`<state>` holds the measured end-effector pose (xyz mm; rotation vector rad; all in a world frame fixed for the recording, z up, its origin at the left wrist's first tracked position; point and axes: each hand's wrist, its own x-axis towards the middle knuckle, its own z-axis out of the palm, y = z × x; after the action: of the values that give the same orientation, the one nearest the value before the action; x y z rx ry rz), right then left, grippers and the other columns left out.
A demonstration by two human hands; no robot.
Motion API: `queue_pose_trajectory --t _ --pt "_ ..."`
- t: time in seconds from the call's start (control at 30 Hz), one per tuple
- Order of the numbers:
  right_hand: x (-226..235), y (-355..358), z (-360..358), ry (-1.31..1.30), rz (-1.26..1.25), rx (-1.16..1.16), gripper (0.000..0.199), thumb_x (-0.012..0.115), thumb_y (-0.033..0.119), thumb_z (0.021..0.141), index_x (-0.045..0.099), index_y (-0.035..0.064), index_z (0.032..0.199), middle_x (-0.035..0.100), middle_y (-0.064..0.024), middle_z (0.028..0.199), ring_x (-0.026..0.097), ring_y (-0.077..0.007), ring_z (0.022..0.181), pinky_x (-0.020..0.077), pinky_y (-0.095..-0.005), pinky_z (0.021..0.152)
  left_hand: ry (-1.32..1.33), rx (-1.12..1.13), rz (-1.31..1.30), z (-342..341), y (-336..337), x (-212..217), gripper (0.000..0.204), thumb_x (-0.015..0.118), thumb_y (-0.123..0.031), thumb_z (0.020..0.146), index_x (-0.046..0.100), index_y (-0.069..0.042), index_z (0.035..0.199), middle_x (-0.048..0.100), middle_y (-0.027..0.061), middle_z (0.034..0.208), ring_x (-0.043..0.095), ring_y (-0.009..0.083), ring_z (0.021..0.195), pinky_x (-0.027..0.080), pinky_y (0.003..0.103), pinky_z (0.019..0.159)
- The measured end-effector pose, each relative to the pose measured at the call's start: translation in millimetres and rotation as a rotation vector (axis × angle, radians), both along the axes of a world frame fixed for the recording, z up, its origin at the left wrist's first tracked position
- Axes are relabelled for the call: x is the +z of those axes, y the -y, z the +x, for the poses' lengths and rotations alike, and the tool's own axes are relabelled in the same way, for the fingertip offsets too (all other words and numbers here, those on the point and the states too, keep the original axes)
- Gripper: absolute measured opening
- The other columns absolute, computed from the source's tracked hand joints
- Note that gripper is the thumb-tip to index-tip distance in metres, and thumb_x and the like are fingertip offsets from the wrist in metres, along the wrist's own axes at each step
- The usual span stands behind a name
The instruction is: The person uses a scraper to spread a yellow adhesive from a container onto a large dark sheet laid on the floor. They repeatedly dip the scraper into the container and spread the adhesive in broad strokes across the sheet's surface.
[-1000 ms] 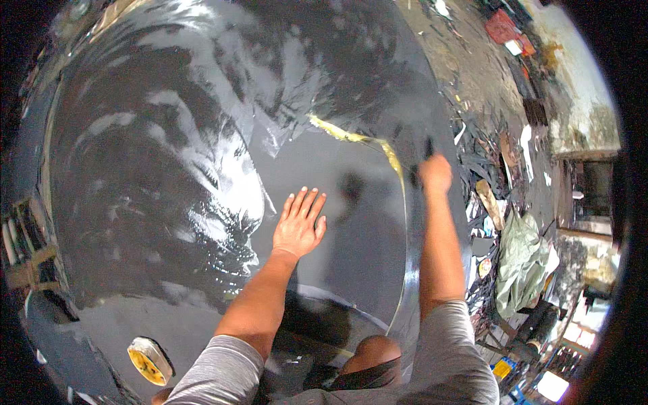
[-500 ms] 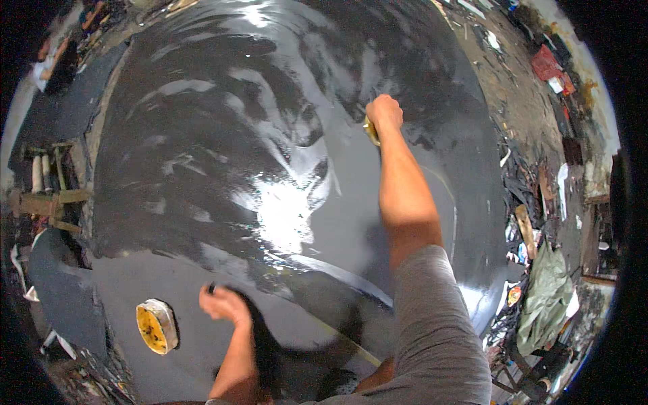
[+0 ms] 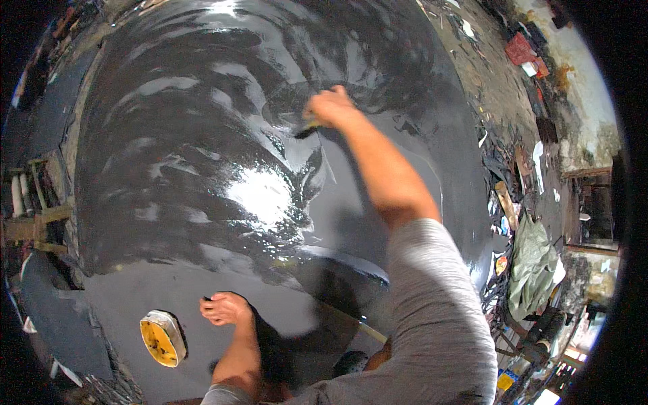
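Note:
Under my right hand (image 3: 331, 106) is a small yellow tool with a dark edge (image 3: 307, 129), gripped in closed fingers. The tool is against the wet, glossy area of a large dark grey sheet (image 3: 135, 202); blur hides its exact kind. My left hand (image 3: 228, 309) hovers over the duller near part of the sheet with its fingers curled. A dark spot shows at its fingertips, and I cannot make out what it is. To its left stands a whitish tub (image 3: 177, 329) with yellow, dark-specked insides.
Scraps and black strips litter the floor (image 3: 509, 115) along the right side, beside a crumpled green-grey tarp (image 3: 533, 270). A wooden stand (image 3: 40, 221) is at the left, above a dark sheet piece (image 3: 57, 324). A stained wall (image 3: 594, 128) rises at the far right.
My right hand has swept left across the sheet with the tool. My left hand stays almost in place. The whole view has shifted a little.

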<state>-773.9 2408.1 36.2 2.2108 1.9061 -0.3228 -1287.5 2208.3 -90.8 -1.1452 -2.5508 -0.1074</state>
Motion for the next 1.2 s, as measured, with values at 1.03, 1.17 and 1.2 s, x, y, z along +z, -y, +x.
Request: queue_pose_trajectory --t 1.03,1.17,1.2 --pt "-31 721 -285 -0.216 0.106 -1.724 0.040 0.067 0.019 0.084 0.062 0.0009 0.118 0.069 -0.0266 0.101 0.067 -0.0443 0.096 0.0523 -0.0511 0.085 0.093 -0.228 0.093 -64 -31 0 0.043 0.047 -0.043 0.090 0.056 -0.017 0.124 0.056 0.0045 0.123 0.055 0.0276 0.115 0.037 0.055 0.095" --pt "-100 657 -218 -0.158 0.374 -2.080 0.038 0.066 0.030 0.085 0.068 -0.0056 0.099 0.070 -0.0265 0.095 0.068 -0.0447 0.092 0.0528 -0.0505 0.083 0.055 -0.334 0.106 -81 -37 -6 0.047 0.048 -0.045 0.093 0.054 -0.015 0.128 0.055 0.0034 0.131 0.053 0.0239 0.122 0.035 0.055 0.102" --pt "-115 635 -189 -0.105 0.176 -1.842 0.037 0.064 0.031 0.085 0.069 -0.0055 0.091 0.070 -0.0264 0.093 0.068 -0.0444 0.090 0.0533 -0.0498 0.082 0.050 -0.335 0.093 -83 -36 -8 0.046 0.048 -0.045 0.093 0.054 -0.015 0.128 0.055 0.0034 0.130 0.053 0.0241 0.122 0.035 0.055 0.102"
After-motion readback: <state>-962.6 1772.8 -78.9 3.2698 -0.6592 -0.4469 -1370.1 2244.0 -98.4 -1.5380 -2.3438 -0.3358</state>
